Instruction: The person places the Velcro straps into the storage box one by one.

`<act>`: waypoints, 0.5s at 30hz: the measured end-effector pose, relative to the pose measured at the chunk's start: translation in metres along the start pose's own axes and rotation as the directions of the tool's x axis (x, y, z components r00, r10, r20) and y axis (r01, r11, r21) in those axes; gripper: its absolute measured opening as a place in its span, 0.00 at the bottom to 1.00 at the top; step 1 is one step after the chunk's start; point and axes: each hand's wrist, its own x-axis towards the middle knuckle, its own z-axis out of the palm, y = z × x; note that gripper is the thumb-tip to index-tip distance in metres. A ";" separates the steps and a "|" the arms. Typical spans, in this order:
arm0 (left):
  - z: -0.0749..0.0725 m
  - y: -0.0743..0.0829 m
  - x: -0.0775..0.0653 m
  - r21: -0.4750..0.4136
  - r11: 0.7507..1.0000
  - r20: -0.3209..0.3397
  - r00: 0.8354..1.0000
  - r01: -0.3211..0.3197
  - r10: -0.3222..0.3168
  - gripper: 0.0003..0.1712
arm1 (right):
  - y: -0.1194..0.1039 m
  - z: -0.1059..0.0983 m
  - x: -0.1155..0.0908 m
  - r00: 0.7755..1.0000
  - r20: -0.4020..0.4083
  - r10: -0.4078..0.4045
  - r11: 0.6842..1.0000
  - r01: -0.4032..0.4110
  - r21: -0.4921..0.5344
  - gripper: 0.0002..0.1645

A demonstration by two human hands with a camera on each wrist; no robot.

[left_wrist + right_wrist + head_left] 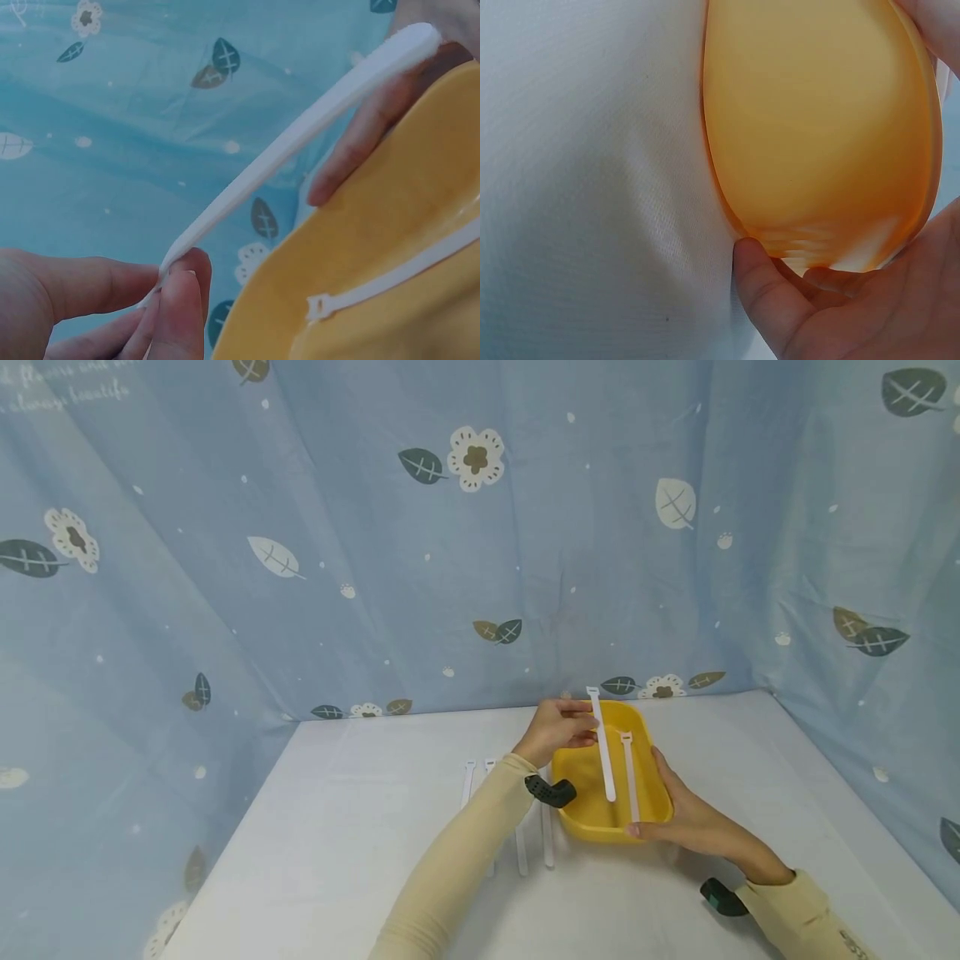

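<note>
My left hand [558,727] pinches a white hook-and-loop cable tie [606,768] near its slotted head, between thumb and fingers. The tie's rounded tail slants over the yellow plastic tray [581,772]; in the left wrist view, the pinched tie [277,154] stretches up and away from the fingertips. Inside the tray lies a second white cable tie [631,781], head toward the back. My right hand [690,814] grips the tray's front right corner, thumb at the front rim and fingers along the right side. The right wrist view has the tray [817,112] close up.
Several more white cable ties [521,852] lie side by side on the white table [352,827], left of the tray and partly hidden by the left forearm. Behind the table hangs a blue patterned curtain [360,635]. A black wrist device [551,792] overlaps the tray's left edge.
</note>
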 end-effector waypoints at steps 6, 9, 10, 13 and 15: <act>0.005 -0.003 0.003 -0.003 1.000 0.015 1.000 -0.005 0.005 0.19 | -0.002 -0.001 -0.001 1.000 -0.003 -0.014 1.000 0.014 -0.005 0.77; 0.007 -0.004 0.004 -0.004 1.000 0.017 1.000 -0.006 0.007 0.19 | -0.002 0.000 -0.001 1.000 -0.009 -0.008 1.000 0.008 -0.008 0.77; 0.008 -0.005 0.005 -0.004 1.000 0.016 1.000 -0.008 0.008 0.19 | -0.002 0.000 -0.001 1.000 -0.011 -0.006 1.000 0.006 -0.007 0.77; 0.012 -0.007 0.007 -0.003 1.000 0.006 1.000 -0.005 0.005 0.18 | 0.000 0.001 -0.001 1.000 -0.016 0.002 1.000 -0.003 -0.013 0.78; 0.014 -0.008 0.008 -0.002 1.000 -0.006 1.000 0.002 -0.002 0.19 | 0.001 0.001 -0.001 1.000 -0.018 0.007 1.000 -0.007 -0.013 0.78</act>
